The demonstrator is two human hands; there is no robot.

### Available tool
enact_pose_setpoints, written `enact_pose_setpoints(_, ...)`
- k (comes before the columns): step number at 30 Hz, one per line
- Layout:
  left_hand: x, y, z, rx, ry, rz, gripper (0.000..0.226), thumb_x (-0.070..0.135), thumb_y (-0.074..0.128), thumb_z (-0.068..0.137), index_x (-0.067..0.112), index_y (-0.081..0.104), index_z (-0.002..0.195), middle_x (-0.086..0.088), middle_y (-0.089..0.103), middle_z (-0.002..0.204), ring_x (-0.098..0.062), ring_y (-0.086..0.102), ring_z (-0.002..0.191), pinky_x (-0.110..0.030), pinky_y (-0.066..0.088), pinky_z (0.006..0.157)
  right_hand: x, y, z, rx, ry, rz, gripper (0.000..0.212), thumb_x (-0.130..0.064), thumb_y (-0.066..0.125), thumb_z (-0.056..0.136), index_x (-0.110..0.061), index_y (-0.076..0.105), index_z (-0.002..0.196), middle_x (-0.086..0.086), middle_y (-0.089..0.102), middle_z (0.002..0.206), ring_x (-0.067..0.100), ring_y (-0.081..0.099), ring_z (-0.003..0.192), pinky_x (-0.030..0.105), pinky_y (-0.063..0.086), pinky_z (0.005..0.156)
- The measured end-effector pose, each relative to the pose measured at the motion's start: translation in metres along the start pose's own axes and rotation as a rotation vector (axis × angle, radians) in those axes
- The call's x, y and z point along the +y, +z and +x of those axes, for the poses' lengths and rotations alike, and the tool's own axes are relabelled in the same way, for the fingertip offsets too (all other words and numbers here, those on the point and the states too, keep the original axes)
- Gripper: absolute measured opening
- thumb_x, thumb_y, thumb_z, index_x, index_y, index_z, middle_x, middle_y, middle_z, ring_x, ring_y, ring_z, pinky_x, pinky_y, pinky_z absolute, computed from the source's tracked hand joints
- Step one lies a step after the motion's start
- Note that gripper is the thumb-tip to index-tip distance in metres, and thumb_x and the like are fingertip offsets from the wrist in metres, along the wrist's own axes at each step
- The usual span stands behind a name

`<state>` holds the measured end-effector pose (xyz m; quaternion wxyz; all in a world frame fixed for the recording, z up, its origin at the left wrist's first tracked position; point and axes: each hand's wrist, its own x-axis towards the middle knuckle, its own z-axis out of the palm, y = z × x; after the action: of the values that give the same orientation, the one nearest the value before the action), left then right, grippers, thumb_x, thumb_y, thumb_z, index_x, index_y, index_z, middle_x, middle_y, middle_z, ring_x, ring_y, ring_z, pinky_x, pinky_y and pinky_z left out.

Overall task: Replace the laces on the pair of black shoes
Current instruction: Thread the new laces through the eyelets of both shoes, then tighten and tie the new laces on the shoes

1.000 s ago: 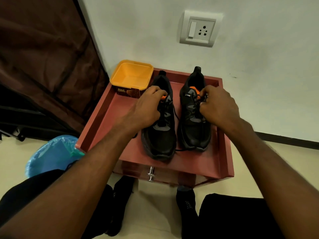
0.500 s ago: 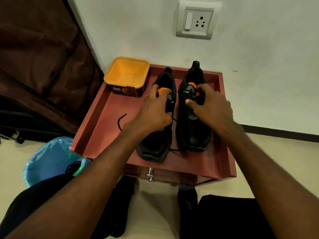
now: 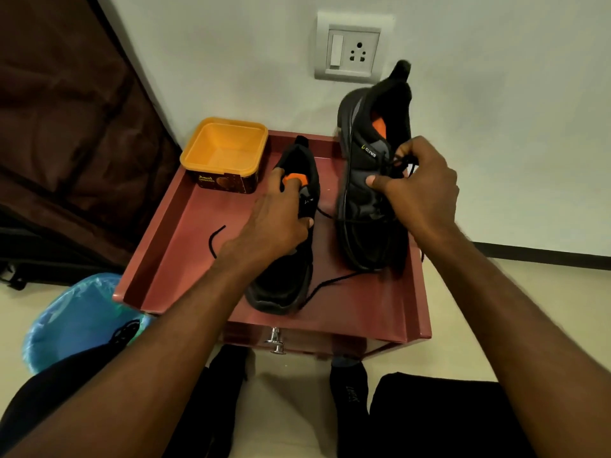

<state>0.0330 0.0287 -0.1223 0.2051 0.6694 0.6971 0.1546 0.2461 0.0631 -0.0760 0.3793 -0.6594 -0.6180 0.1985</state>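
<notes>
Right hand [image 3: 420, 190] pinches black lace on tilted padded right shoe [image 3: 370, 200], centre-right. Left hand [image 3: 277, 219] grips left shoe [image 3: 284, 279] w/ orange lining. Square yellow plastic tub [image 3: 224, 153], upper centre, on red tray [image 3: 172, 246].

— What can't you make out down there?

— My left hand [image 3: 276, 223] covers the middle of the left shoe [image 3: 284, 279], so its eyelets are hidden. My right hand [image 3: 420, 193] blocks the right shoe [image 3: 367, 193] on its lace side.

— And the lace?

— The lace [image 3: 325, 285] slips under the right shoe; I can't trace it further. Another end [image 3: 215, 238] vanishes behind my left wrist.

— Anything cut off?

— Both forearms by the bottom edge. The tub [image 3: 224, 180] label is too small to read.
</notes>
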Motion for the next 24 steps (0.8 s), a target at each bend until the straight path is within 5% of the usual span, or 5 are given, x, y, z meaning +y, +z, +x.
enact_pose_setpoints(5,0.017,0.003,-0.012,0.224,0.228,0.276,0.098,0.012,0.077,0.079,0.039,0.024,0.157,-0.009,0.005,0.170,-0.042,0.006,0.157,-0.066,0.026,0.119,-0.015,-0.017,-0.003,0.161,-0.137,0.151,0.041,-0.032,0.085,0.071,-0.027,0.057,0.101,-0.017,0.068,0.099,0.004,0.066,0.088,0.034,0.059,0.078)
enact_pose_setpoints(9,0.025,0.007,-0.020,0.030,0.424,0.219,0.076,0.021,0.069,0.088,0.035,0.035,0.155,0.005,0.059,0.136,-0.019,0.039,0.146,-0.056,-0.004,0.125,-0.015,-0.019,-0.002,0.195,-0.176,0.157,0.042,-0.029,0.086,0.069,-0.025,0.059,0.101,-0.018,0.066,0.097,0.008,0.067,0.089,0.038,0.059,0.080)
enact_pose_setpoints(12,0.025,0.004,-0.026,-0.092,0.479,0.213,0.046,0.018,0.062,0.087,0.036,0.068,0.128,0.016,0.056,0.098,-0.012,0.051,0.127,-0.054,-0.022,0.119,-0.012,-0.021,-0.001,0.241,-0.194,0.202,0.042,-0.027,0.087,0.070,-0.024,0.059,0.101,-0.018,0.066,0.099,0.008,0.068,0.093,0.037,0.060,0.081)
enact_pose_setpoints(18,0.029,-0.005,-0.049,-0.259,0.488,0.516,0.028,0.022,0.060,0.084,0.030,0.076,0.105,0.009,0.049,0.146,-0.014,0.020,0.152,-0.063,-0.021,0.118,-0.016,-0.038,0.014,0.389,-0.310,0.388,0.044,-0.021,0.086,0.074,-0.011,0.057,0.105,0.000,0.064,0.104,0.018,0.069,0.100,0.044,0.061,0.082)
enact_pose_setpoints(24,0.012,-0.011,-0.056,-0.217,0.383,0.531,0.030,0.035,0.056,0.092,0.030,0.073,0.115,0.007,0.019,0.169,-0.017,-0.007,0.159,-0.069,-0.012,0.118,-0.037,-0.043,0.006,0.329,-0.543,0.230,0.040,-0.014,0.082,0.072,-0.004,0.060,0.104,-0.005,0.065,0.118,0.001,0.060,0.100,0.021,0.051,0.086)
